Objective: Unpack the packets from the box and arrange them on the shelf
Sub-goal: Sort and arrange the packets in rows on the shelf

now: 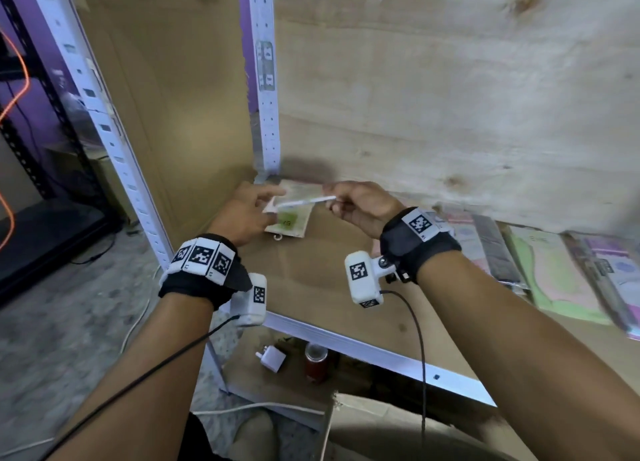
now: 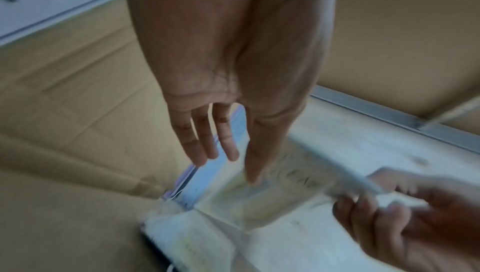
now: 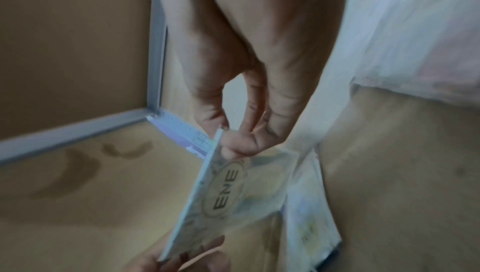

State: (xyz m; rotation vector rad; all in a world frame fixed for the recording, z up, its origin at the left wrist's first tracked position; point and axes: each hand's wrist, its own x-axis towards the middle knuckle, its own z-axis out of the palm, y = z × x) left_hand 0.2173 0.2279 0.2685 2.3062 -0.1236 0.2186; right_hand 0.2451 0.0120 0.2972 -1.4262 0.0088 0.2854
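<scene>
My right hand [image 1: 360,204] pinches a thin flat packet [image 1: 304,201] by one end and holds it edge-on above the shelf's back left corner. The right wrist view shows that packet [image 3: 226,192] with an oval "ENE" label, between the thumb and fingers of the right hand [image 3: 246,112]. My left hand [image 1: 249,211] is at the packet's other end with its fingers [image 2: 221,133] straight and holding nothing. Another packet [image 1: 291,225] with a green patch lies flat on the shelf board [image 1: 329,270] beneath both hands.
Several pink, green and purple packets [image 1: 554,270] lie in a row on the shelf's right side. A white perforated post [image 1: 266,96] and a plywood back wall [image 1: 450,114] close the corner. An open cardboard box [image 1: 363,426] sits below; a white charger [image 1: 272,356] and a red can [image 1: 316,362] lie under the shelf.
</scene>
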